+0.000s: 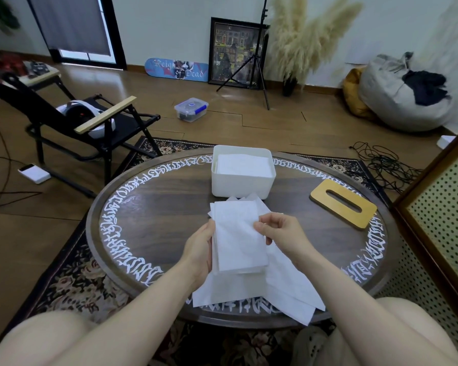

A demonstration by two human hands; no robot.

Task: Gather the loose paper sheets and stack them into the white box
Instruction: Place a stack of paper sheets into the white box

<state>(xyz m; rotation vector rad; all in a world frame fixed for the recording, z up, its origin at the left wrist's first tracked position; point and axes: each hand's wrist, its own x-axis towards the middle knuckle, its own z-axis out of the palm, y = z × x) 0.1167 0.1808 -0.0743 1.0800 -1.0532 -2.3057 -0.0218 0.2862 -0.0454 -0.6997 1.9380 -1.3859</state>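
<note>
Left hand grips the left edge of a folded paper stack held above the tabletop; right hand pinches the stack's right edge w/ thumb & fingers; loose sheets lie underneath at 6 o'clock; white box at 12 o'clock, paper already inside; wooden lid at 2 o'clock.
</note>
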